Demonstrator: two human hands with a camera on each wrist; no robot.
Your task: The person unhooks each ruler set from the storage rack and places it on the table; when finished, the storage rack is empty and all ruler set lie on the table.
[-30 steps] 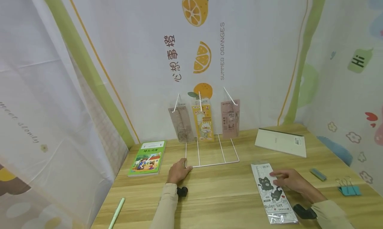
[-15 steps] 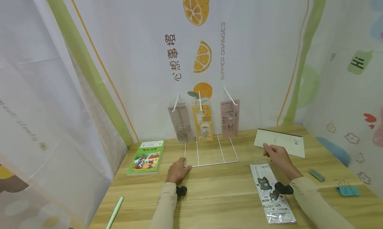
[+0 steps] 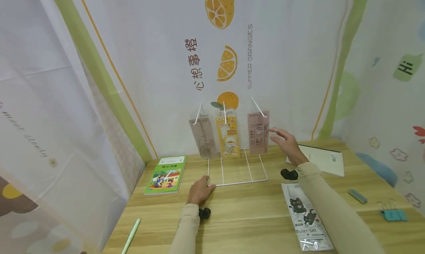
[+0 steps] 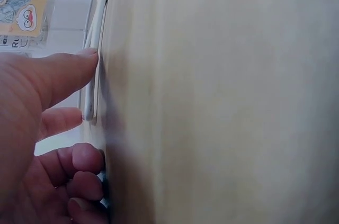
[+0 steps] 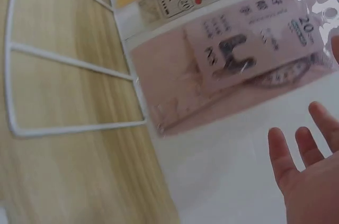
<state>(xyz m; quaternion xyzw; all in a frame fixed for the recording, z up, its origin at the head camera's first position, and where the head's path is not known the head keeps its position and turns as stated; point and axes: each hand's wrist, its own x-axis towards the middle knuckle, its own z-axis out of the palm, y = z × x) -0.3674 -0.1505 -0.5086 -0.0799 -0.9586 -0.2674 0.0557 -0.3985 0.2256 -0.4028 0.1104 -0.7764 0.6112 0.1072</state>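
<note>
On cam I've L hand (image 3: 200, 190) pinching white grid-shaped wire rack (image 3: 239, 182), 7-o'clock corner, R hand (image 3: 288, 146) splayed by oblong pink plastic pkt (image 3: 258, 134), 3-o'clock side.

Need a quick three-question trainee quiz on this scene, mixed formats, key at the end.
1. Which hanging packet is nearest the right hand?
2. True or false: the left hand touches the wire rack.
3. From the wearer's viewpoint, what lies left of the rack?
A) notepad
B) green book
C) teal binder clip

Key: 1. the pink packet; 2. true; 3. B
</note>
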